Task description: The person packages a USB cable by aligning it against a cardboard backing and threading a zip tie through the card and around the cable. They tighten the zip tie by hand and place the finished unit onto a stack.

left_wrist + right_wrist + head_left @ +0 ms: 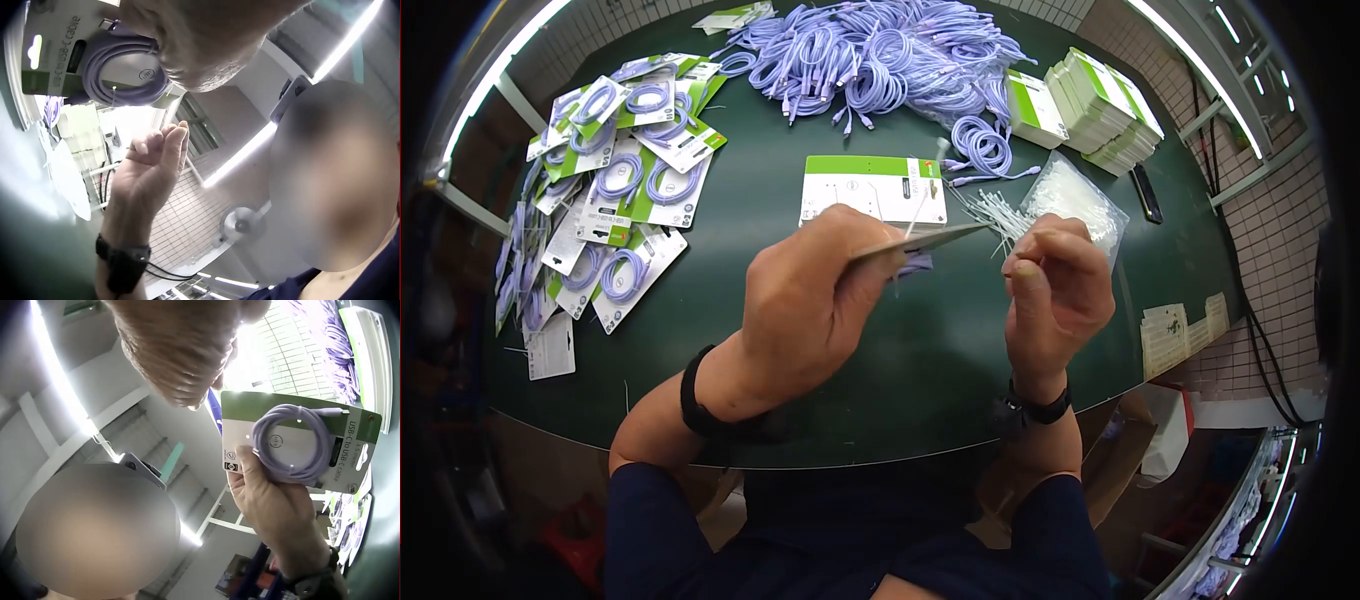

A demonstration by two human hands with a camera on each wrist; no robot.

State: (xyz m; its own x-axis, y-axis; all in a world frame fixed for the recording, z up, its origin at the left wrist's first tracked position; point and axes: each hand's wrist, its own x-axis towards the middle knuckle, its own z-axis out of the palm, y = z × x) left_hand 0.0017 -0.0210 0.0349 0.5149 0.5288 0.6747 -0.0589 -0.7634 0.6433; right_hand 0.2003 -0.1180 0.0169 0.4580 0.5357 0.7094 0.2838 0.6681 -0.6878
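My left hand (810, 290) holds a green and white cable card (945, 238), seen nearly edge-on in the head view. A coiled purple USB-C cable (322, 447) lies against the card's printed face in the right wrist view, with the left thumb pressed over the card's lower edge. From the card a thin white tie (917, 214) sticks up. My right hand (1055, 290) is raised just right of the card's tip, apart from it. Its fingers are curled, thumb tip against the index finger, and nothing shows between them in the left wrist view (147, 178).
Blank cards (825, 182) lie ahead on the green table (940, 380). White ties (997, 215) spill beside a plastic bag (1080, 205). Purple cables (880, 60) are heaped at the back, stacked cards (1100, 105) at back right, a phone (1146, 194) beyond. Carded cables (615, 180) pile at left.
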